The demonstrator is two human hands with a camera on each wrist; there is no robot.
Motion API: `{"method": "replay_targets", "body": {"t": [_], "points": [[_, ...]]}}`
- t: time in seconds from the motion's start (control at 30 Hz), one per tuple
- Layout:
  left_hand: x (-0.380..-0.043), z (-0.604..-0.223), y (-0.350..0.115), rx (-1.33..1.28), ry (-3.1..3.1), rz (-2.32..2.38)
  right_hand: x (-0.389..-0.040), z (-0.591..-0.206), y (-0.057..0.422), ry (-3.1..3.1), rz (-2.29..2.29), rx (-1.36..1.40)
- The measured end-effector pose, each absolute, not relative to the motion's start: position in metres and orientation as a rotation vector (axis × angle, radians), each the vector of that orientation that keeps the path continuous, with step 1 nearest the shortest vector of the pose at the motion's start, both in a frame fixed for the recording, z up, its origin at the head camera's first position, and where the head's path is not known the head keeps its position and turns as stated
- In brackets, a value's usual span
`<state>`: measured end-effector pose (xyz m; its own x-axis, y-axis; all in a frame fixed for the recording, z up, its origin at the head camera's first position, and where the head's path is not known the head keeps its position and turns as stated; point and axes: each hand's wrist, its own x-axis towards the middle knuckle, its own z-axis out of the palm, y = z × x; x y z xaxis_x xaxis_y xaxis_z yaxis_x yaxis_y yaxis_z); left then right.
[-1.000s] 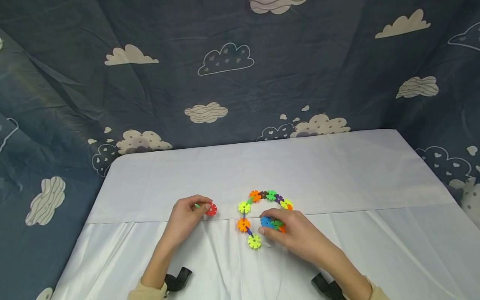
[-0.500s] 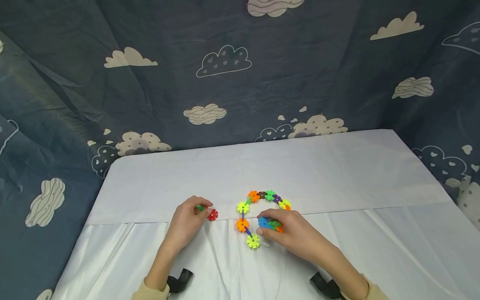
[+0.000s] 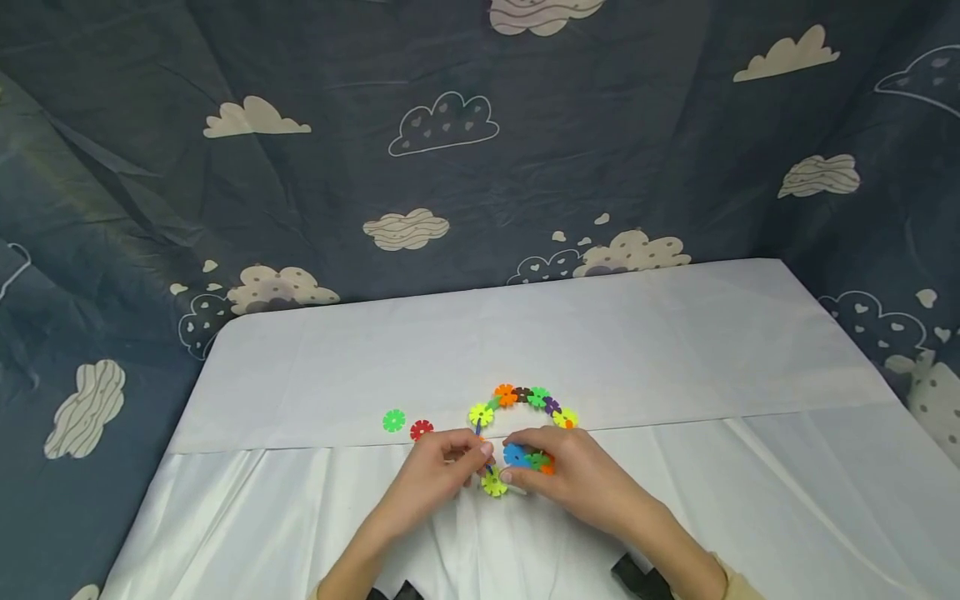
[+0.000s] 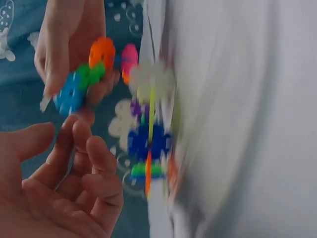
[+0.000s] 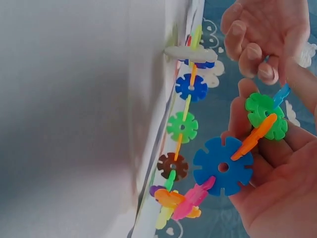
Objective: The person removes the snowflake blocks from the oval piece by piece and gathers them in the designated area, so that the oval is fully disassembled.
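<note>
Two loose plastic flower-cut discs, one bright green (image 3: pixel 393 420) and one red (image 3: pixel 422 430), lie on the white cloth (image 3: pixel 675 350).

Head view: both lie just beyond the left hand (image 3: pixel 453 467), the green one farther to its left. Half a second ago that hand was at these discs; it has since let them go and crossed to the linked multicoloured plastic disc chain (image 3: pixel 538 397). Judged consequence: the pair is parked, and attention has gone to the chain. The chain arcs on the cloth beyond and between the hands. The right hand (image 3: pixel 585 475) has kept its place and its hold; a lime-yellow plastic disc (image 3: pixel 493 482) shows between the hands, on their near side. Left fingers hide part of the chain, so contact there cannot be told.

Left wrist view: left palm turned up, thumb apart, fingers loosely bent, nothing seen in the grasp. Its fingertips reach close to the light-blue plastic disc (image 4: pixel 72 94) in the right hand; touch uncertain. Chain blurred.

Right wrist view: right thumb and fingers pinch the light-blue disc, seen edge-on. A green plastic disc (image 5: pixel 266 115) and a larger blue plastic disc (image 5: pixel 223 166) lie over the right fingers, joined by an orange piece (image 5: pixel 255 136).
</note>
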<state>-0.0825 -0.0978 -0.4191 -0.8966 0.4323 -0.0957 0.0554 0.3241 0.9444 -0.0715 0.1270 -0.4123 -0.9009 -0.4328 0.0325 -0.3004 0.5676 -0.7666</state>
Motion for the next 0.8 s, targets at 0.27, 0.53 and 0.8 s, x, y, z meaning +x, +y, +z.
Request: {"method": "replay_targets", "body": {"t": [0.27,0.53,0.8], "points": [[-0.074,-0.424,-0.079,0.324,2.038,1.697,-0.068,-0.415,0.119,2.671,-1.264,-0.768],[-0.072,-0.427,-0.074,0.245,1.922,1.781,-0.068,-0.416,0.119,2.703,-1.188,-0.792],[-0.076,-0.424,-0.084,0.224,1.823,1.839,-0.068,-0.413,0.126,2.754,-1.051,-0.806]]}}
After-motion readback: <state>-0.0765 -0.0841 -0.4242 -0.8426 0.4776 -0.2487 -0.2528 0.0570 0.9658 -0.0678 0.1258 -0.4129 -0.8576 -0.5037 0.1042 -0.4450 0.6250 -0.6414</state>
